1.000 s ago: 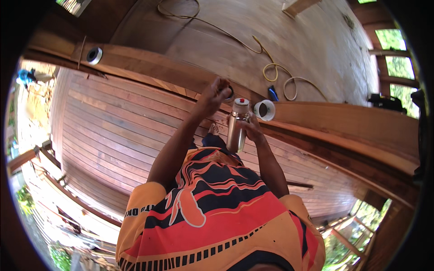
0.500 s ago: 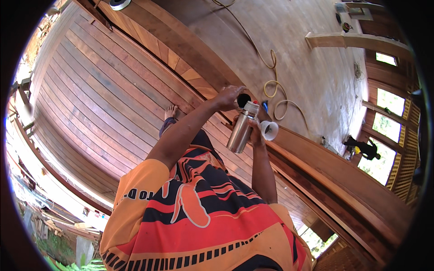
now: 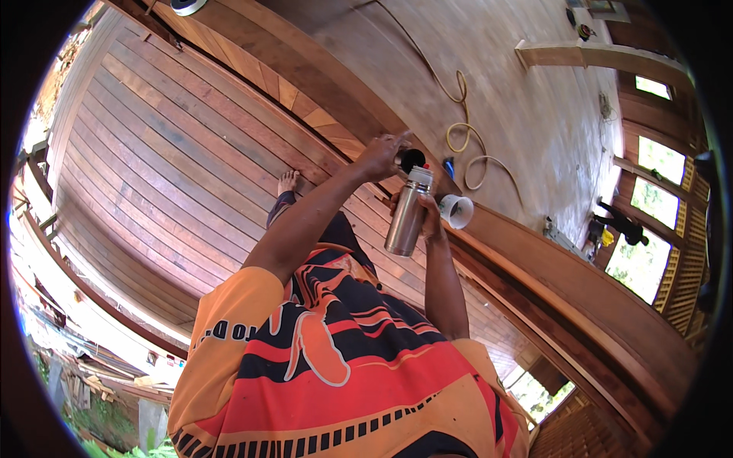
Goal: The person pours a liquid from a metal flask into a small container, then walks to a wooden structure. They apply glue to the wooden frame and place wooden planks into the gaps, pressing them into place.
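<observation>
Near the middle, my right hand (image 3: 430, 215) is closed around a steel vacuum flask (image 3: 406, 217) with a pale neck and red top piece. My left hand (image 3: 382, 156) holds a dark-mouthed cup (image 3: 411, 159) just above and left of the flask's top; some fingers extend over it, and part of the grip is hidden. A white cup (image 3: 457, 211) sits on the wooden ledge (image 3: 504, 240), right of the flask. A small blue object (image 3: 449, 168) lies beyond the ledge.
A plank deck (image 3: 153, 175) with railing is on the left, my bare foot (image 3: 288, 182) on it. A yellow hose (image 3: 460, 128) lies on the pale floor beyond the ledge. A person in dark clothes (image 3: 622, 225) is far right, near windows. A round metal-rimmed object (image 3: 187, 6) is top left.
The view has swung, bringing the far person into sight. My left hand has moved right to beside the flask's top with the dark cup. Little differs from half a second ago.
</observation>
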Tool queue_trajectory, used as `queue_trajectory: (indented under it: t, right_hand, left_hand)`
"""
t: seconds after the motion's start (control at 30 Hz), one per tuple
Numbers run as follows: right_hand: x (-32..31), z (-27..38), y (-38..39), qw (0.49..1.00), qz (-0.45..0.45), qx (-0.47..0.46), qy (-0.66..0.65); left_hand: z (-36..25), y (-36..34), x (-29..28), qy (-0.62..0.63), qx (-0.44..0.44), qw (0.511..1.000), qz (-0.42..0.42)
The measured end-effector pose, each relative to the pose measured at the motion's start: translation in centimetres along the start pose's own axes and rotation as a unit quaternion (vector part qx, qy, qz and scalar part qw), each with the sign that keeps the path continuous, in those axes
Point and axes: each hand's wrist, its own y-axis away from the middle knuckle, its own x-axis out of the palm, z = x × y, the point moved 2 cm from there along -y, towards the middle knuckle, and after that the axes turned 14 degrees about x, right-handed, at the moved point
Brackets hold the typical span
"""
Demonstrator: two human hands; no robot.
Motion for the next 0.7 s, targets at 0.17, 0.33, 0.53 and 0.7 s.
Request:
queue_trajectory:
  t: [0.17, 0.33, 0.53, 0.7]
  right_hand:
    - [-0.3, -0.2, -0.1, 1.000, 0.023, -0.001, 0.007]
    - [-0.5, -0.2, -0.1, 1.000, 0.028, 0.005, 0.004]
    - [-0.4, 0.1, 0.1, 1.000, 0.029, 0.006, 0.000]
    - [-0.8, 0.0, 0.0, 0.999, 0.034, 0.013, 0.000]
  left_hand:
    - [0.5, -0.1, 0.0, 0.012, -0.002, 1.000, -0.002]
    - [0.9, -0.2, 0.3, 0.002, 0.009, 1.000, -0.012]
    - [0.9, -0.2, 0.1, 0.001, 0.003, 1.000, 0.002]
    - [1.1, -0.1, 0.0, 0.006, 0.001, 1.000, 0.005]
